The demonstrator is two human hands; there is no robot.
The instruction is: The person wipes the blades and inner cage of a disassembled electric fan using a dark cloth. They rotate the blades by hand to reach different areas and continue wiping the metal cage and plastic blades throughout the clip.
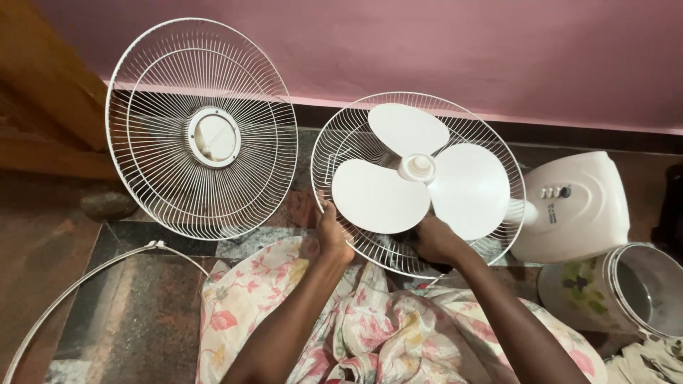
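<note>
head view is showing a table fan lying on its back on the floor, by the pink wall. its front guard is already off and is leaning against that wall, well apart to the left; the thin clamp ring is lying loose near the floor's left edge. the white blade is still sitting on its hub inside the rear guard, so that part is looking untouched.

the left hand is curling its fingers over the rear guard's lower left rim, gripping the wire. the right hand is closing on the lower rim beneath the blade, though its fingertips are hiding behind the wires.

a floral cloth is covering the lap, and a steel pot is being cut off at the right edge.
</note>
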